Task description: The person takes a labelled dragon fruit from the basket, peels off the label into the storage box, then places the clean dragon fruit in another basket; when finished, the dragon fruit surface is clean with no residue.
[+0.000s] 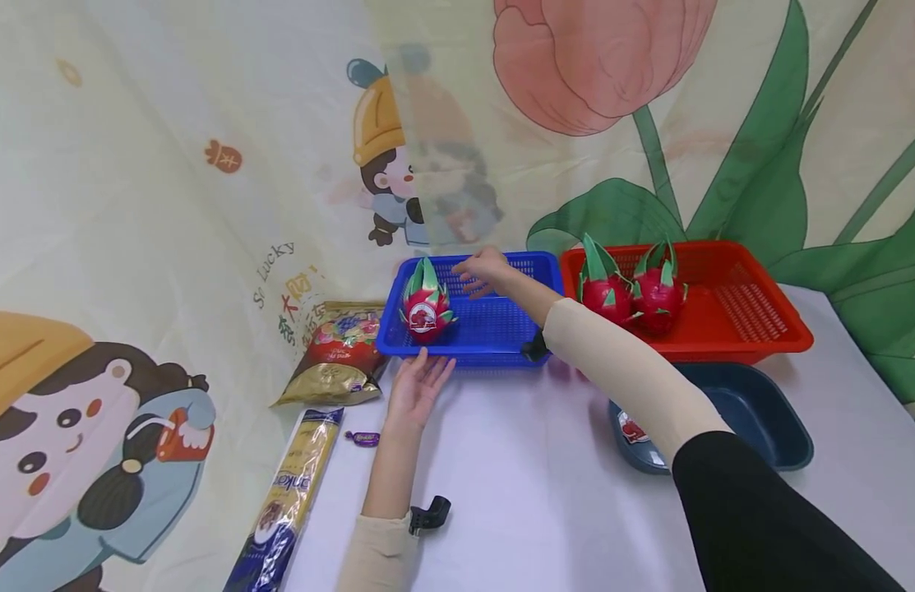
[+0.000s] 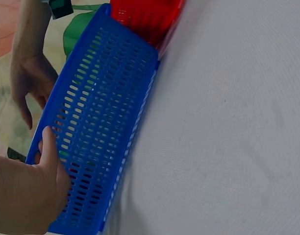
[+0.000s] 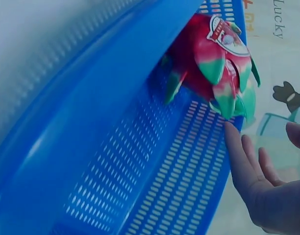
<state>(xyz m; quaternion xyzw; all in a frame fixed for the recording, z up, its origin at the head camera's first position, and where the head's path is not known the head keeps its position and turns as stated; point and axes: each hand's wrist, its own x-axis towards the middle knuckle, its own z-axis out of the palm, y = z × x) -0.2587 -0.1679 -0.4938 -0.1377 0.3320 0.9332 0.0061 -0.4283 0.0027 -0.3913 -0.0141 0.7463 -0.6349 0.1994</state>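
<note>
A dragon fruit (image 1: 424, 308) with green leaf tips and a round label stands at the left end of the blue basket (image 1: 494, 359). My right hand (image 1: 485, 271) hovers over the basket's far side, fingers loosely extended and holding nothing. In the right wrist view that hand (image 3: 267, 191) is beside the perforated wall, apart from the dragon fruit (image 3: 209, 58). Palm up, my left hand (image 1: 418, 390) is at the basket's front rim, its fingers fairly straight. The left wrist view shows the left hand (image 2: 39, 188) against the basket's perforated side (image 2: 98, 112); some fingers are hidden.
Two dragon fruits (image 1: 659, 298) sit in a red basket (image 1: 760, 349) on the right. A dark blue tub (image 1: 786, 427) stands before it, partly hidden by my right arm. On the left lie a gold-and-red bag (image 1: 342, 353), a long yellow-and-blue packet (image 1: 287, 501) and a purple-wrapped candy (image 1: 364, 439).
</note>
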